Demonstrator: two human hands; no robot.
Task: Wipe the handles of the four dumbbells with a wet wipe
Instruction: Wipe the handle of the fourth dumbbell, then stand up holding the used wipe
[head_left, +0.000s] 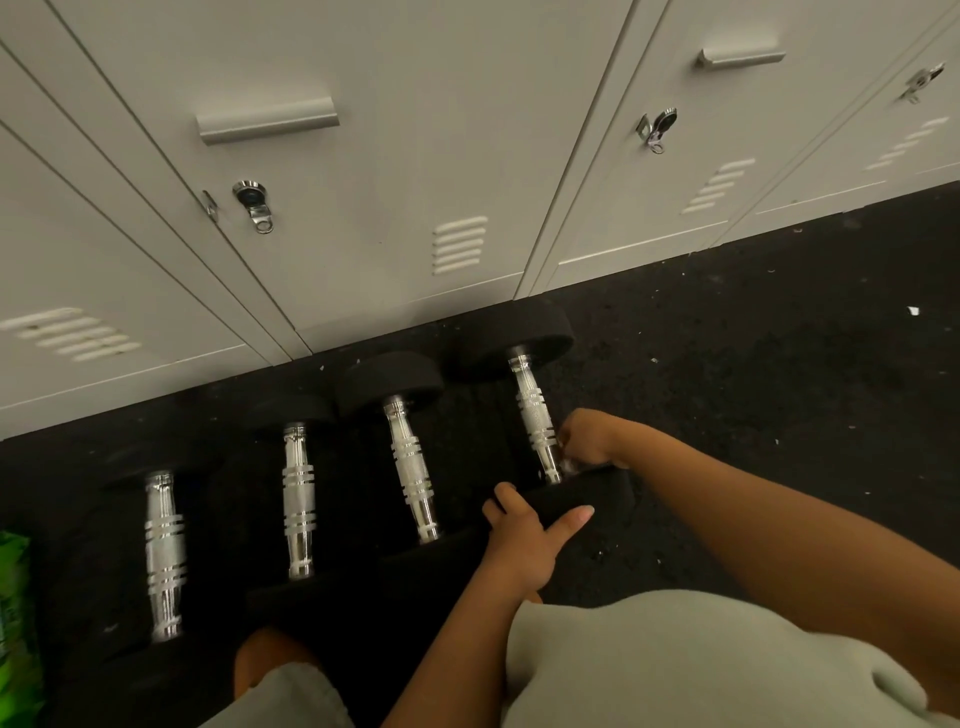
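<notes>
White lockers (395, 156) are seen along the far edge of the black floor (779, 338), each fitted with a handle (267, 120), a lock (252, 202) and vents (460, 244). White flecks (912, 310) are scattered over the floor near the lockers.

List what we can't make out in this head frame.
- Wet wipe: hidden, if there, inside the right hand curled at the rightmost dumbbell's handle.
- Green packet: cut off by the left edge, label blurred.
- Leftmost dumbbell: black heads lost against the dark floor.
- Left hand: palm side hidden on the near head.
</notes>
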